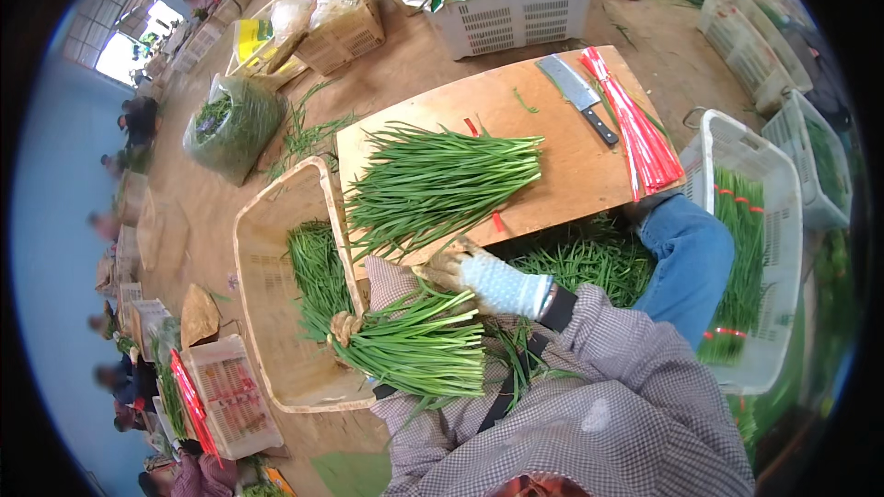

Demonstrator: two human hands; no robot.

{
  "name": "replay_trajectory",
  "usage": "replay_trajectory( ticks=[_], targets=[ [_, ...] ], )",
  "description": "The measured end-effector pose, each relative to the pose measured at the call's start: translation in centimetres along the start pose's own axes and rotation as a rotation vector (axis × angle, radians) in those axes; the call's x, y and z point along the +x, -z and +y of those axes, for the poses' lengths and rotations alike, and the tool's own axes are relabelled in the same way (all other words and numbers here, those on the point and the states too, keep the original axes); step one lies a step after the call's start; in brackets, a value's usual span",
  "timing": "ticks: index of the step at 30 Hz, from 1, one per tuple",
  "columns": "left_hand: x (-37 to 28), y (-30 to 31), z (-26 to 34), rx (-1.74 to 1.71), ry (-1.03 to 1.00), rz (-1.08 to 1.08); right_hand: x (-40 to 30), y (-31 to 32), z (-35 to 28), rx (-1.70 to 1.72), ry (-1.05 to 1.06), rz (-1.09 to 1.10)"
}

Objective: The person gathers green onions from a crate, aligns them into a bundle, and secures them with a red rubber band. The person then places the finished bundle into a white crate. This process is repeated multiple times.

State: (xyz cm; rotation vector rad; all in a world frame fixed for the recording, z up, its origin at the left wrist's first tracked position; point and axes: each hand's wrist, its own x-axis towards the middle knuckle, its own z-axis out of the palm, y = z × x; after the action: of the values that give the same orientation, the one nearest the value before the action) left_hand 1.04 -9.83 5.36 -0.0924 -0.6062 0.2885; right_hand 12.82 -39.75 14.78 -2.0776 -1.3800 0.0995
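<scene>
My left hand (344, 328), mostly hidden by leaves, grips a bundle of long green garlic chives (421, 345) over my lap, the pale cut ends pointing right. My right hand (452, 268), in a soiled glove with a light blue dotted cuff, is beside the bundle's upper edge, below the board; whether its fingers hold anything is unclear. A larger pile of chives (442, 183) lies on the wooden board (566, 200), with a red tie's ends showing above and below it. A cleaver (577, 93) and a bunch of red and white ties (639, 131) lie at the board's right.
A yellowish plastic crate (269, 331) with chives stands at the left. At the right, a white crate (787, 276) holds chives with red ties. Loose greens (587, 262) lie under the board. A plastic bag of greens (235, 131) and more crates stand beyond; people sit far left.
</scene>
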Motion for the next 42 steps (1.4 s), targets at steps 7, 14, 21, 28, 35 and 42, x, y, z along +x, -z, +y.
replay_trajectory(
  ticks=[7, 14, 21, 28, 35, 42],
  targets=[
    [0.1, -1.5, -1.6, 0.140, -0.169, 0.089, -3.7, 0.1, -1.0, -0.079, -0.128, 0.008],
    [0.2, -1.4, -1.8, 0.080, -0.201, 0.054, -16.0, 2.0, 2.7, -0.384, -0.663, -0.706],
    [2.9, -2.2, -3.7, 0.083, -0.072, 0.070, -3.3, 2.2, -2.0, 0.924, -0.405, 0.067],
    [1.4, -4.2, -3.1, 0.162, -0.227, 0.168, -6.7, 1.1, -1.9, 1.027, -0.650, 0.301],
    [1.3, -4.4, -4.0, 0.207, -0.210, 0.348, -8.9, 1.0, -5.3, 1.148, -0.492, -0.083],
    [3.2, -7.1, -7.1, 0.363, -0.209, 0.490, -5.5, -2.7, -8.5, 1.735, -0.748, 0.357]
  ],
)
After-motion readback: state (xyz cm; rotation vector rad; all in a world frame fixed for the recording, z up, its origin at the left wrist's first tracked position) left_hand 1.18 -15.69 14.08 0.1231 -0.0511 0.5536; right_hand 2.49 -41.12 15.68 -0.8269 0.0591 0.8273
